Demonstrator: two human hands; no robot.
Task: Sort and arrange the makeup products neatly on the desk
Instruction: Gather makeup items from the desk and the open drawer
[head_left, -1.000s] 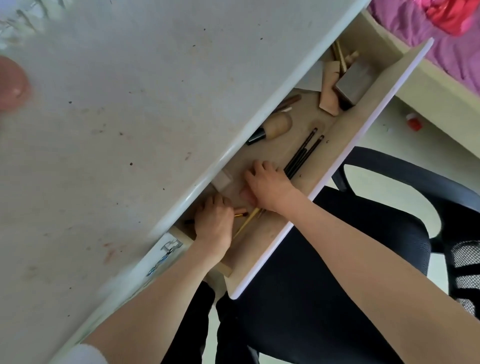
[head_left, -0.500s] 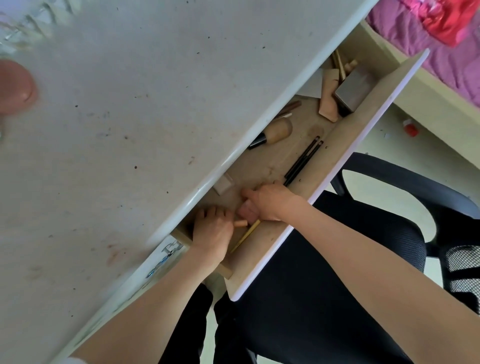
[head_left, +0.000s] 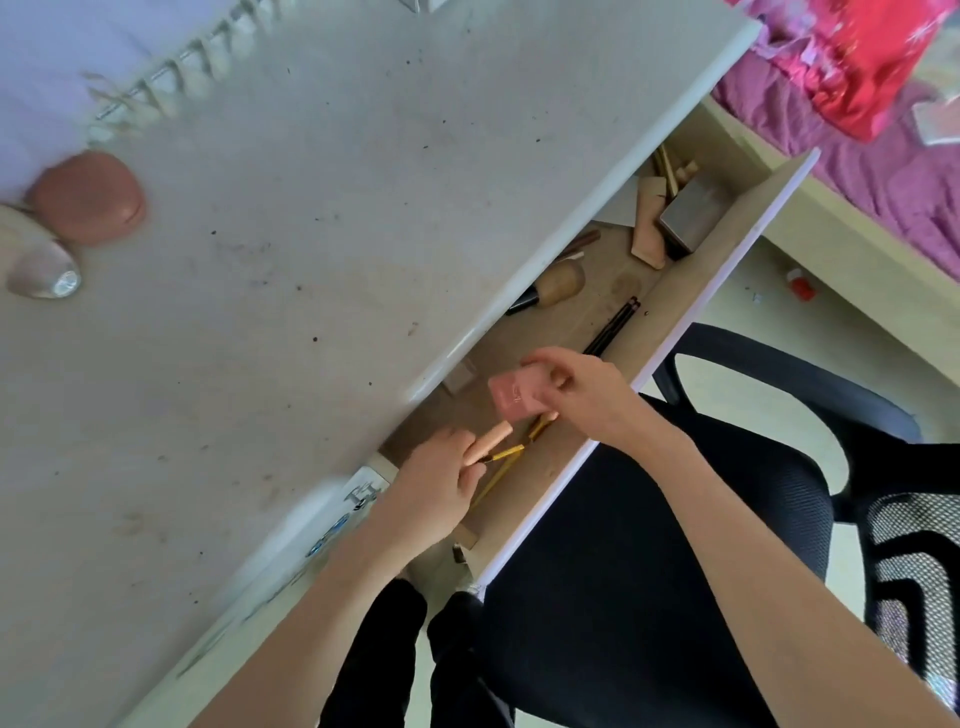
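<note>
The person is sitting at a pale desk (head_left: 291, 322) with its drawer (head_left: 691, 291) pulled open over a black office chair (head_left: 649, 545), and both bare hands are reaching into the drawer. The right hand (head_left: 587, 397) is holding a small pink compact (head_left: 514, 396) up above the drawer floor, fingers and thumb curling round its far end so that the flat pink face is showing. The left hand (head_left: 434, 491) is sitting lower and nearer the desk edge, its fingers closing on a peach-coloured tube (head_left: 488, 441) that is sticking out past the fingertips, with thin gold-handled brushes (head_left: 506, 457) lying just beside it; whether those brushes are in the grip or only under it, I cannot tell. Farther along the drawer, two black pencils (head_left: 613, 325) are lying side by side against the front wall, a stubby brush with a tan handle (head_left: 558, 283) is resting near the desk edge, and a grey box (head_left: 691, 213) is sitting at the far end next to some tan pieces that are too blurred to name. Up on the desk top, well apart from the hands, a rounded terracotta-pink case (head_left: 88, 202) is lying beside a clear, shiny rounded thing (head_left: 44, 270), and a spiral-bound notebook (head_left: 62, 57) is lying at the far corner. A purple bedspread (head_left: 841, 135) with a red bag (head_left: 872, 57) on it is showing beyond the drawer.
</note>
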